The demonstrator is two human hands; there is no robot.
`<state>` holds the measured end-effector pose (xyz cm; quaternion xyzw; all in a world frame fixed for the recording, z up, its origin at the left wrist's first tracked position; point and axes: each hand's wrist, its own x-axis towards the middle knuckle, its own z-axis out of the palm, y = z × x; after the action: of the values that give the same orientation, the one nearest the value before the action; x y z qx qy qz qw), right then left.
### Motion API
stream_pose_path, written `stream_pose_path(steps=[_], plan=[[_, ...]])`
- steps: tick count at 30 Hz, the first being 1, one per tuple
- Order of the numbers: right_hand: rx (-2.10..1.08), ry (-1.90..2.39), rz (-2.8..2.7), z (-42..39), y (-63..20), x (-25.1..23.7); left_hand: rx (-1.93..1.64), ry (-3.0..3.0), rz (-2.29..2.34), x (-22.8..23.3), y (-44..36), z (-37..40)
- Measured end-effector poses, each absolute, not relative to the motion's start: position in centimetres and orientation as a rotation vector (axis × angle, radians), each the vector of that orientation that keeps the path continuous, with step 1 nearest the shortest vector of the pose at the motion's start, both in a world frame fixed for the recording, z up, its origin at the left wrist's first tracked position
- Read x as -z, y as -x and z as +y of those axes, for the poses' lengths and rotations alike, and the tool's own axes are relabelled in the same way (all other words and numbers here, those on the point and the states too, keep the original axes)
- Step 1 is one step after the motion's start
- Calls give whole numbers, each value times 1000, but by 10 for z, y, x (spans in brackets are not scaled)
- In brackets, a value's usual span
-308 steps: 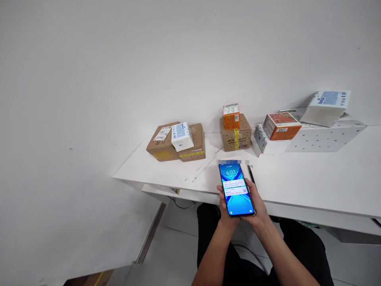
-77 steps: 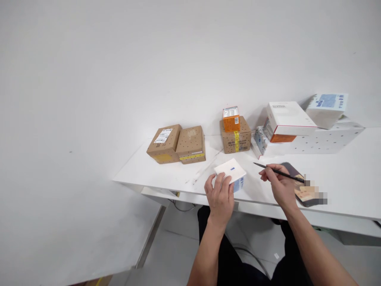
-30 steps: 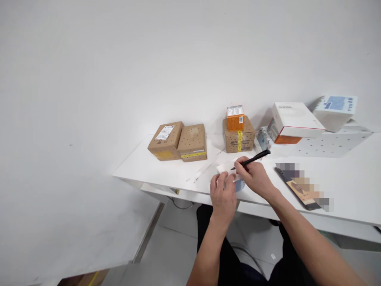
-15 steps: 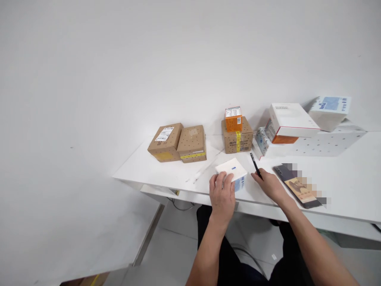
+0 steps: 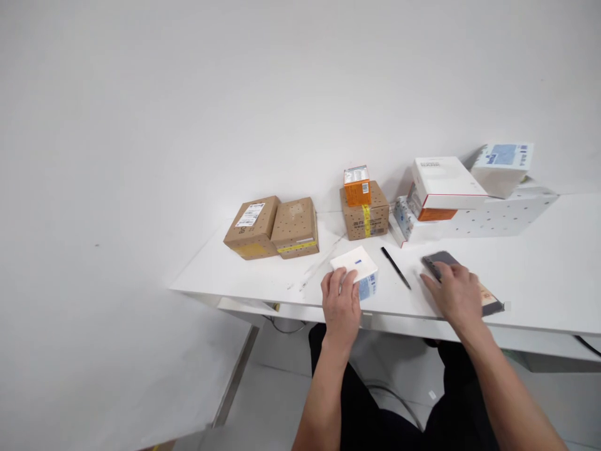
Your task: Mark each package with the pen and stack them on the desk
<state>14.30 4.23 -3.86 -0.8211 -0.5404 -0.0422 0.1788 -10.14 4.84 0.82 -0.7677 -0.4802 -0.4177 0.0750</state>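
Head view, left hand [image 5: 341,305] on white box [image 5: 355,265], pen [image 5: 395,267] beside

1. Left hand [image 5: 340,302] rests on the small white box [image 5: 355,266] at lower centre.
2. Right hand [image 5: 454,293] lies flat over the dark phone [image 5: 441,261], lower right.
3. A black pen [image 5: 395,267] lies loose on the white table [image 5: 539,275] between them.
4. Cardboard boxes [image 5: 272,227] stand behind, centre left.

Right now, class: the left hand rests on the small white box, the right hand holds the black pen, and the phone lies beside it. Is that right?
Not quite. In the head view the black pen lies free on the table, between the hands. The right hand rests on the phone instead. The left hand does rest on the small white box.
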Motion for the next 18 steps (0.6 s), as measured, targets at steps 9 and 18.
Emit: stream_pose_path(steps=[9,18], plan=[[-180,2567,-1441,32,-177,34,1284,2294,-1466,-6,100,47],[-304,2309,-1310,9,-179,25,1254,2246,-1478,-10,99,44]])
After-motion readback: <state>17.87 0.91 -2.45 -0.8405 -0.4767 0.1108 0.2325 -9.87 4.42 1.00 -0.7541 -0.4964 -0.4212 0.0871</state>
